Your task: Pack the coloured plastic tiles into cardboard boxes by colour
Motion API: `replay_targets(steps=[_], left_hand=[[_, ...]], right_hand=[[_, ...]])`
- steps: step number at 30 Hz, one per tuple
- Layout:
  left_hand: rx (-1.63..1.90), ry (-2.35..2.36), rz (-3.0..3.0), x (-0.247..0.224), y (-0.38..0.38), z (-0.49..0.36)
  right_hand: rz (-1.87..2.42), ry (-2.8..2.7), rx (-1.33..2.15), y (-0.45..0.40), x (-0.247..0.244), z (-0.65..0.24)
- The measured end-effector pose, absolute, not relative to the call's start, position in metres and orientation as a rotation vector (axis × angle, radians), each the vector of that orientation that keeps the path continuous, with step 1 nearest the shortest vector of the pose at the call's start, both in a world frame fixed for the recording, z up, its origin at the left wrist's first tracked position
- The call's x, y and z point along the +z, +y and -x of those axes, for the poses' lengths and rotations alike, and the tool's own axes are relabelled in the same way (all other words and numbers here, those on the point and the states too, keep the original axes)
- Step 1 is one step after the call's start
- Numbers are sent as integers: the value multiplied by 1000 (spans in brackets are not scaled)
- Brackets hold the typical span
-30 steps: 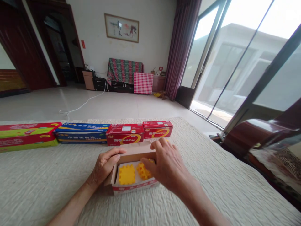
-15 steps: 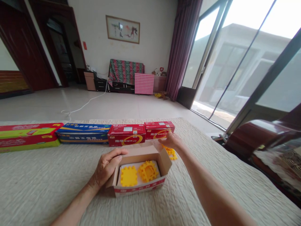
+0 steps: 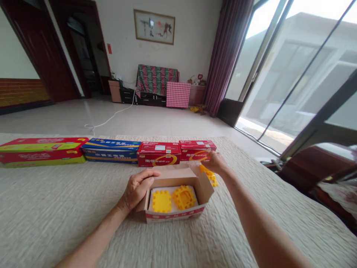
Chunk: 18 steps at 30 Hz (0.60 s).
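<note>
Yellow plastic pieces [image 3: 209, 176] lie on the cloth [image 3: 167, 245], just beside the right end of our cardboard box [image 3: 178, 216]; a flat square [image 3: 161, 201] and a hollow block [image 3: 183, 197] sit inside it. Our left hand [image 3: 139, 187] grips the box's left back corner; whether our right hand [image 3: 215, 162], at the loose pieces, grasps any, we cannot tell. They look light and stiff, probably best pinched by their notched edges; the cardboard may bend if squeezed.
</note>
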<state>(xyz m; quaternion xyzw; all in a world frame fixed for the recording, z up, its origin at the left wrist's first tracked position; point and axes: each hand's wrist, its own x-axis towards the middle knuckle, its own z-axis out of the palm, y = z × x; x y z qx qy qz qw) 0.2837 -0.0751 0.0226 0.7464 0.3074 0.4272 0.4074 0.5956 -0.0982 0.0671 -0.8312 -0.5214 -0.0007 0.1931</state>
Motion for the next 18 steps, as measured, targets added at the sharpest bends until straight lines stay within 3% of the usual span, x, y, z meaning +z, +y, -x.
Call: replay_targets(steps=[5, 11, 18], left_hand=[[1087, 771, -1896, 23, -75, -284], [1098, 763, -1908, 23, -75, -284], [1122, 743, -1888, 27, -78, -286]], right_hand=[[2259, -1439, -92, -128, 92, -593], [1856, -1460, -133, -167, 123, -547], [1656, -1875, -44, -188, 102, -446]])
